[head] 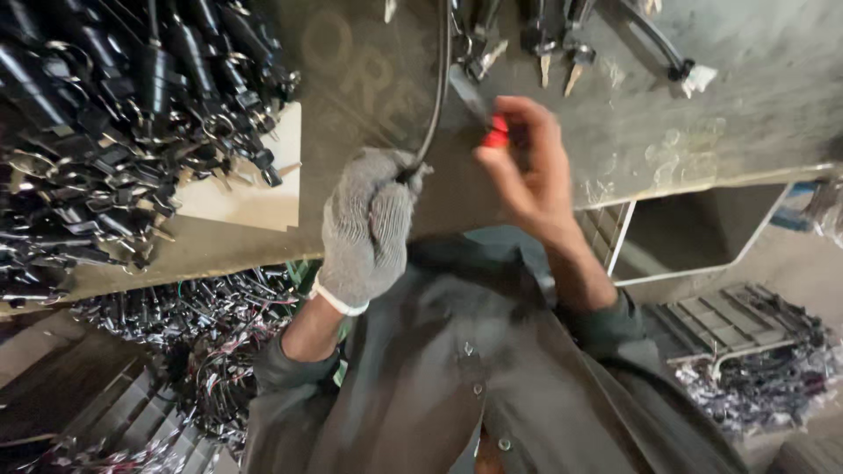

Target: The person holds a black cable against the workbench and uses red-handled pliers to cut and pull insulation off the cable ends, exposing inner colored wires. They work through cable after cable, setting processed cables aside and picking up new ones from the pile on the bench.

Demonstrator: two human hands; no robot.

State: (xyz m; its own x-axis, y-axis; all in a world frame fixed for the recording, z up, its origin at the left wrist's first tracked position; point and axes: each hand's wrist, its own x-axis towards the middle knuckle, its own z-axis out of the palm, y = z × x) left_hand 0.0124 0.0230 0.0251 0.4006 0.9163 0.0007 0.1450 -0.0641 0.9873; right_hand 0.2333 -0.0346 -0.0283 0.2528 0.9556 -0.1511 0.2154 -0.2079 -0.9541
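Grey, scuffed workbench (720,105) fills the upper view, with a heap of black connector cables (114,132) piled at its left over a pale board (255,197). At the bench's near edge the left hand (369,228), in a grey knit glove, is fisted around a thin black cable (436,96) running up the bench. Just beside it, the bare right hand (527,167) pinches a small red-handled tool (497,133), its blade blurred, while more loose plugs (562,44) lie beyond.

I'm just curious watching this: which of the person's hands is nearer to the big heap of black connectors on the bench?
Left. The gloved left hand, gripping a black cable, sits beside the heap of black connectors. The bare right hand, holding a red-handled tool, is farther off, beyond the cable.
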